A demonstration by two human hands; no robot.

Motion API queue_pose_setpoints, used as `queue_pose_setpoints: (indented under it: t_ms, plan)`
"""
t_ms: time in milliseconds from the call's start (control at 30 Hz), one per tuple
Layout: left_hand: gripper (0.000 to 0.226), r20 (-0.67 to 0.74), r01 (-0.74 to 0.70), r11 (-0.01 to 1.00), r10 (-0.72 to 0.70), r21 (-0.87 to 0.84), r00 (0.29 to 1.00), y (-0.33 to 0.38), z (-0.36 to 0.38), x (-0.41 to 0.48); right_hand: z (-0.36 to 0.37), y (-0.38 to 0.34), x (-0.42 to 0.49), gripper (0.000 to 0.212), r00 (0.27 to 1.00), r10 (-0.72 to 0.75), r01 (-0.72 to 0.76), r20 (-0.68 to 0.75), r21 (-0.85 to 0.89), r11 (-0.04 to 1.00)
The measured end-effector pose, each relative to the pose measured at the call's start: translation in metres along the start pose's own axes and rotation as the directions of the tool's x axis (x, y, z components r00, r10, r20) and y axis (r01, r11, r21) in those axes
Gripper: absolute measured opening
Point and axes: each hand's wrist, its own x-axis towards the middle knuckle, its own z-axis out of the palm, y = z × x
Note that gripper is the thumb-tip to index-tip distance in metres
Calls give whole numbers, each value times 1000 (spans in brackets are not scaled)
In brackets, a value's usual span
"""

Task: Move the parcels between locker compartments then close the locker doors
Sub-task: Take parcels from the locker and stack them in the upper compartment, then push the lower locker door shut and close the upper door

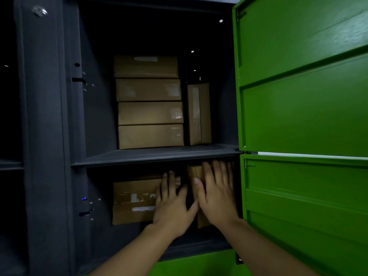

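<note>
Two dark locker compartments stand open, one above the other. In the upper one, several brown cardboard parcels (149, 102) lie stacked flat, and one more parcel (199, 114) stands upright to their right. Inside the lower compartment a flat parcel (133, 202) lies on the left. My left hand (172, 204) rests on its right end with straight fingers. To the right stands an upright parcel (196, 170), mostly hidden; my right hand (216, 194) lies flat against its front, thumb at its left edge.
The upper green door (302, 76) and the lower green door (306, 206) hang open to the right. A dark shelf (155, 156) divides the compartments. The grey locker frame (45, 136) with latch slots stands at left, with a dark compartment beyond it. A green panel shows below.
</note>
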Motion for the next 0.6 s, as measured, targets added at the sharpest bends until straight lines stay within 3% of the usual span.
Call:
queue_pose_setpoints:
  t_ms: [167, 333, 433, 600]
  plan:
    - [68, -82, -1, 989, -12, -148, 997, -10, -18, -20, -24, -7, -2, 74, 989, 64, -76, 130, 89, 993]
    - [51, -140, 73, 978, -102, -198, 985, -19, -48, -45, -45, -14, -11, 62, 986, 55, -85, 157, 186, 979]
    - [52, -171, 99, 971, -138, -217, 976, -29, -64, -59, -55, -25, -17, 61, 980, 88, -132, 176, 254, 958]
    - [69, -111, 188, 844, -278, -503, 954, -49, -80, -80, -75, -48, -27, 53, 960, 209, -272, 187, 432, 860]
